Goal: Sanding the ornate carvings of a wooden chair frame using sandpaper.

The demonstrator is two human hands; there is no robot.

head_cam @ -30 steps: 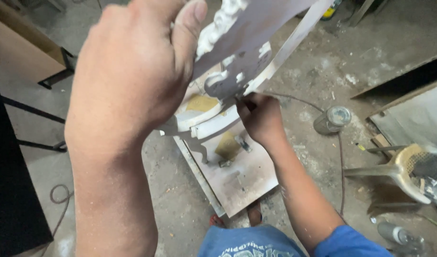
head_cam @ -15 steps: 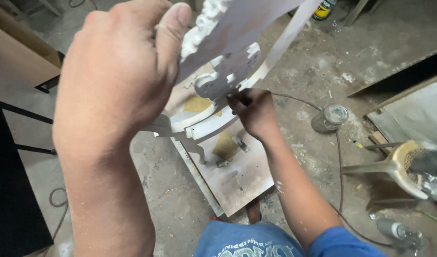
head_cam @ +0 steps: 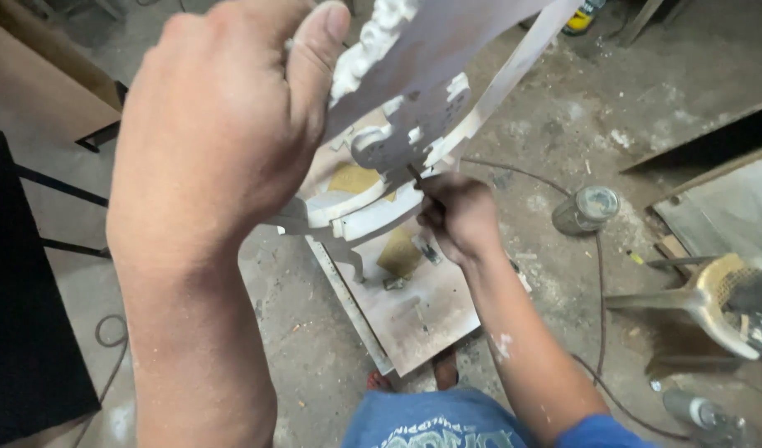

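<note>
My left hand (head_cam: pixel 223 133) is clenched around the top of the white carved frame (head_cam: pixel 397 124), thumb pressed to its edge. Lower on that frame, my right hand (head_cam: pixel 460 220) pinches a thin tool (head_cam: pixel 422 184), its tip against the carving. Under both grips lies a dusty board (head_cam: pixel 414 307).

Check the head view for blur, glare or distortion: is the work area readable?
Head view: the left hand looms oversized and slightly soft near the lens; the right hand and white carved wooden piece are sharp enough; light is flat and dim, no glare; the grey dusty concrete floor reads clearly.
</note>
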